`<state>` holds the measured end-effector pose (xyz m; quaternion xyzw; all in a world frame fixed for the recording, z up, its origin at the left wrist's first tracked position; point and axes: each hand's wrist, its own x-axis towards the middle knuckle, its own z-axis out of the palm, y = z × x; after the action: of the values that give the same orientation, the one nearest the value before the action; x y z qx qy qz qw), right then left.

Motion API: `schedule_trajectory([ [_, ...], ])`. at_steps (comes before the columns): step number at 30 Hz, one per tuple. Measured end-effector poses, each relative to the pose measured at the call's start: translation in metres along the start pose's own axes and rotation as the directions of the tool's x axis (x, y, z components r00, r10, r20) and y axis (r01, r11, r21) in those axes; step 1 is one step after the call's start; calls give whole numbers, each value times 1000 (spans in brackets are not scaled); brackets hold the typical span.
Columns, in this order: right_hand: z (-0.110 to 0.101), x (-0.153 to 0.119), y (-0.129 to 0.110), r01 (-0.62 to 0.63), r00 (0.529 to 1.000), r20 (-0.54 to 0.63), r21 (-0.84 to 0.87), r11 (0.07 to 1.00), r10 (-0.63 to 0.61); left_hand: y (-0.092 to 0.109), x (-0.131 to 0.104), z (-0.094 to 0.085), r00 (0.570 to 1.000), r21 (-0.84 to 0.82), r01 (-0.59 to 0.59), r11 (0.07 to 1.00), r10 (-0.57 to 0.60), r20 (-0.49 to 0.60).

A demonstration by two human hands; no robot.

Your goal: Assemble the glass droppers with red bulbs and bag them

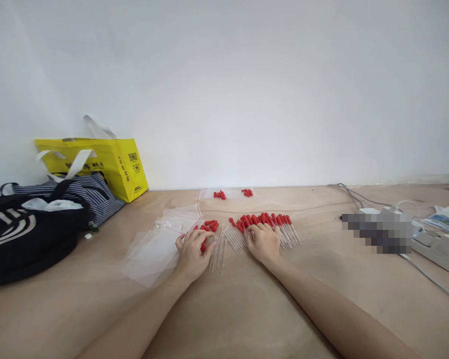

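Head view: clear tubes (234,239) between left hand (192,253) and right hand (265,243), both curled; cannot tell whether either grips.

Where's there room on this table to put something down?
There's bare table between the left forearm and right forearm, and more between the red-topped droppers and the blurred-out thing on the right. It's crowded where the left hand is by clear bags and red bulbs, and where the right hand is over the droppers.
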<state>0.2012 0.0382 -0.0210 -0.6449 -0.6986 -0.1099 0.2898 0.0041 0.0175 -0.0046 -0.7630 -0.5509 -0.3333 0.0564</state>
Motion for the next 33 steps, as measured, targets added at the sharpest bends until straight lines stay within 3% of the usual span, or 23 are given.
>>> schedule_trajectory([
  [5,-2,0,-9,59,998,23,-1,998,-59,-2,0,3,1000,-10,0,1000,0,-3],
  [16,1,17,-31,-31,973,224,-144,989,63,-1,0,3,1000,-16,-21,1000,21,2],
  [23,-1,15,-34,-8,984,178,-102,995,26,-2,-2,3,1000,-26,-23,999,23,4],
  [33,6,12,-35,40,974,225,-137,990,-8,1,-1,0,1000,-20,-14,1000,14,11],
])
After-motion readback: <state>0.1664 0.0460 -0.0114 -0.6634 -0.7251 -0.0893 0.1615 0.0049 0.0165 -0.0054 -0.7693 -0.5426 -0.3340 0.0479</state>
